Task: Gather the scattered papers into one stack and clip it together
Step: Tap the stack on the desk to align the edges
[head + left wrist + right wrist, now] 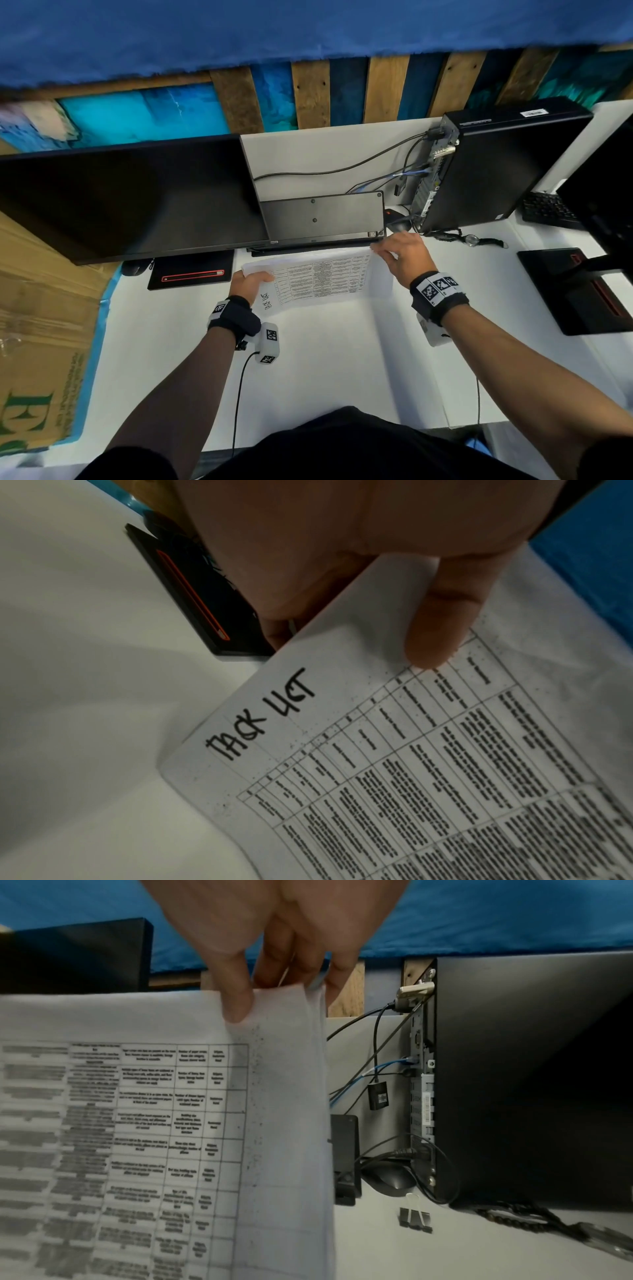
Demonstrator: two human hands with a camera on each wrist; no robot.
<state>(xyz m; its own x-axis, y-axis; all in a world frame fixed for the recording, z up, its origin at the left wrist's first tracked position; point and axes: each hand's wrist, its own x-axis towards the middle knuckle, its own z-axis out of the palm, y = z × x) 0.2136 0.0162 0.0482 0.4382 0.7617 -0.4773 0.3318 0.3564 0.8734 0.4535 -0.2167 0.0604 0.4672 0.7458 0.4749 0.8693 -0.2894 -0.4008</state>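
Observation:
A stack of white papers (322,279) with a printed table and a handwritten heading is held up on edge above the white desk (325,359), in front of the monitor. My left hand (251,279) grips its left end, thumb (435,631) on the top sheet (445,764). My right hand (399,251) pinches the upper right corner, thumb (238,1001) in front and fingers behind the stack (171,1123). A black binder clip (415,1219) lies on the desk to the right of the papers, near the computer tower; my right hand hides it in the head view.
A black monitor (130,198) stands at left, its base (191,274) by my left hand. A keyboard (322,217) leans upright behind the papers. A black computer tower (496,164) with cables stands at right, with a mouse (388,1179) and a beaded cord (514,1219) beside it. Cardboard (41,325) lies at far left.

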